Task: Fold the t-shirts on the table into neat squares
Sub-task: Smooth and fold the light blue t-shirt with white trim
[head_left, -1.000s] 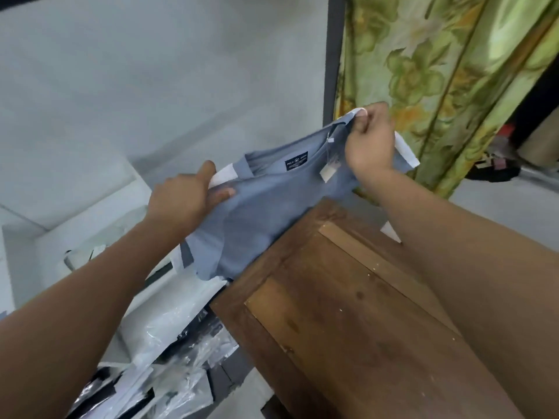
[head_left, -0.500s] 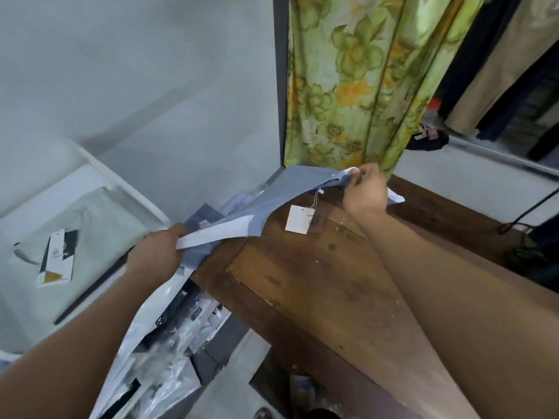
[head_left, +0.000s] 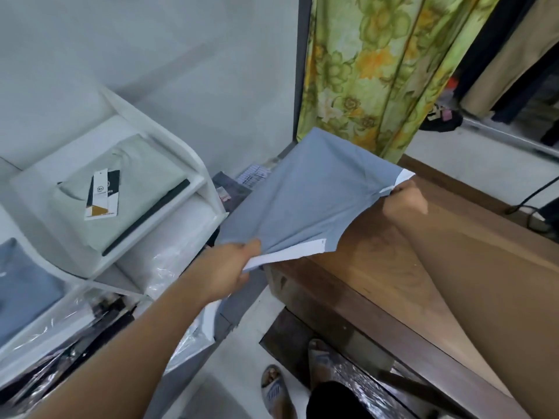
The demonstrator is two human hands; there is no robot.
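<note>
Desk [head_left: 348, 267]: brown wood, fills the right half of view, my right forearm lying across above it. Curtain [head_left: 378, 71]: green floral, hangs behind the desk's far corner. Shelf [head_left: 181, 146]: white, stands left of the desk, with clear plastic bags [head_left: 163, 276] heaped at its lower level. T-shirt [head_left: 302, 192]: blue-grey, held spread and nearly flat between both grips, sitting over the desk's far left corner and overhanging that edge toward the shelf; cannot tell whether its underside touches the wood. A white strip [head_left: 287, 255] shows along its near edge and again at the right corner; card or trim, cannot tell. Green shirt [head_left: 136, 176]: pale, folded, lies on the shelf's upper level, well apart from the one I hold. Left grip [head_left: 223, 273]: pinching the t-shirt's near left corner, thumb on top of the fabric, fingers underneath. Right grip [head_left: 405, 201]: curled round the right corner, holding fabric and white strip together; fingertips mostly hidden. Sandal [head_left: 275, 388]: on my foot, on the floor below the desk's near edge. Tag [head_left: 101, 195]: white, black and mustard, lies on the green shirt.
</note>
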